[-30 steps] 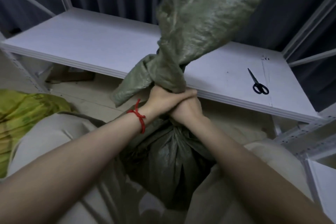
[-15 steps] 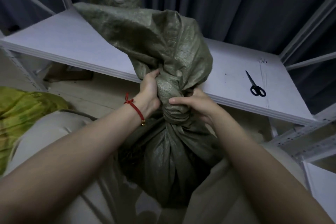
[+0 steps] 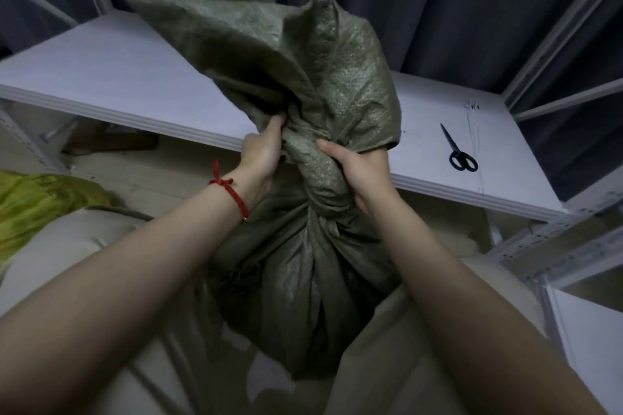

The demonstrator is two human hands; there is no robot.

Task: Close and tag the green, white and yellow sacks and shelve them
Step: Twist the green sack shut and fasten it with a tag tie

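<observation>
A white shelf [image 3: 141,77] spanned the frame in front of a dark curtain [image 3: 438,3], its front edge running just behind the neck of a green sack [image 3: 303,263]. The green sack stood upright below and in front of that shelf, wedged between two pale sacks [image 3: 67,266], its loose top fabric flaring up and over the shelf board. A yellow sack [image 3: 37,202] lay to the far left of the green sack, partly behind the left pale sack.

Both bare forearms reached in from the bottom corners toward the green sack's gathered neck. The left hand [image 3: 261,155], a red cord bracelet [image 3: 232,192] at its wrist, gripped the left side of the bunched fabric, fingers [image 3: 274,121] curled into the folds. The right hand [image 3: 357,168] clasped the twisted neck from the right, its fingers wrapped behind the cloth and the thumb pressed across the front.

Black scissors [image 3: 458,152] lay closed on the shelf, well to the right of the green sack.
</observation>
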